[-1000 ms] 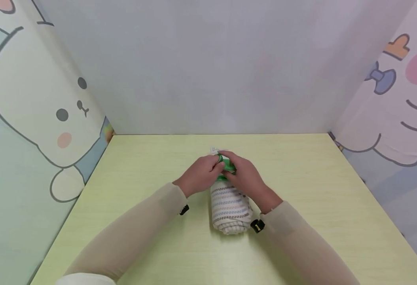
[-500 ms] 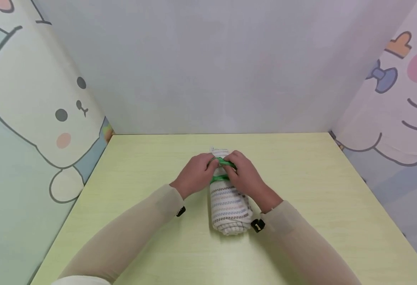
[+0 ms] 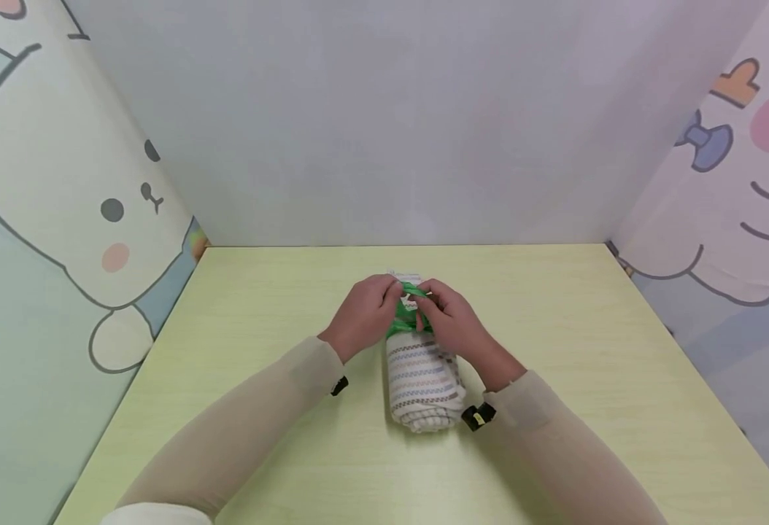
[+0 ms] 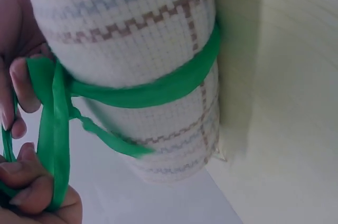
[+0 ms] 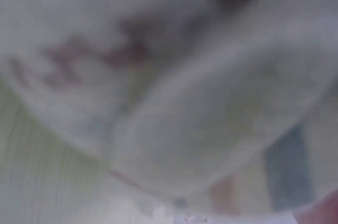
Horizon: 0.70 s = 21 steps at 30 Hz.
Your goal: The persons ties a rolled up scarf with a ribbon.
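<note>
A rolled towel [image 3: 424, 379], white with coloured stripes, lies lengthwise on the table with a green ribbon [image 3: 414, 289] tied around its far half. My left hand [image 3: 366, 310] pinches the ribbon on the left side, above the roll. Opposite it, my right hand [image 3: 458, 321] pinches the ribbon from the right, one fingertip showing beneath the strand. In the left wrist view the green ribbon [image 4: 153, 92] circles the striped towel [image 4: 132, 28], a short loose end hangs at the knot, and loops run to the fingers [image 4: 37, 187]. Blurred towel cloth [image 5: 200, 118] fills most of the right wrist view.
The pale yellow-green table [image 3: 279, 292] extends around the roll to both sides. Behind it stands a plain light wall [image 3: 411, 131]. Cartoon-printed panels [image 3: 56, 182] border the left side, and similar ones [image 3: 719, 219] the right.
Both hands keep hold of the ribbon. Its strand was bunched between them, then was drawn across, and now sits slightly farther up with an open loop beneath. The towel stays in place.
</note>
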Tool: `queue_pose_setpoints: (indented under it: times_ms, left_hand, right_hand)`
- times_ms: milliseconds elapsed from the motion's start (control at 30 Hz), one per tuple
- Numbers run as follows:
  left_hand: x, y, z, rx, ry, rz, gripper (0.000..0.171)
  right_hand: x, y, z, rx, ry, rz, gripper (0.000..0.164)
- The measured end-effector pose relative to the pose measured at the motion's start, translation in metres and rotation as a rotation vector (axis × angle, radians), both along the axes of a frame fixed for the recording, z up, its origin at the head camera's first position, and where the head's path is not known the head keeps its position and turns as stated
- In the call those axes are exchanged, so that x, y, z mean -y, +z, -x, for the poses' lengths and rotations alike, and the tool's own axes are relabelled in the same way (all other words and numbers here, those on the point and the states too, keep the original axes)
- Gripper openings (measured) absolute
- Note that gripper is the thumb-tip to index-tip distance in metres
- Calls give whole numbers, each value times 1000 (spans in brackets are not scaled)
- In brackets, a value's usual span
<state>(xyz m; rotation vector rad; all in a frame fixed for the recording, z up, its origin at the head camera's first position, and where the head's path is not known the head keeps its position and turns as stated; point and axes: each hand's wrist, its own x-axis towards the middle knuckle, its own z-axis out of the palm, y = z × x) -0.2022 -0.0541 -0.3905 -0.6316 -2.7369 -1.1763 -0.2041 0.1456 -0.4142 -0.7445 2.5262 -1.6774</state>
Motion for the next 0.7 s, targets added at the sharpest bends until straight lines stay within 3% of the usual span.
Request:
queue_pose_setpoints:
  times_ms: [267,500,600,700]
  left_hand:
    - [-1,4,6,-55,48,-23,31]
    - [-1,2,9,-42,68,-75,30]
    - [-2,1,8,-28,55,-105,30]
    - [-3,-1,7,-3,39,-132,29]
  right_hand:
    - [-5,0,2,70,114,159,30]
    - [-12,4,-2,219,224,375,57]
    - [-13,2,-2,220,281,425,65]
    - [-14,-2,-2,168,296,408,64]
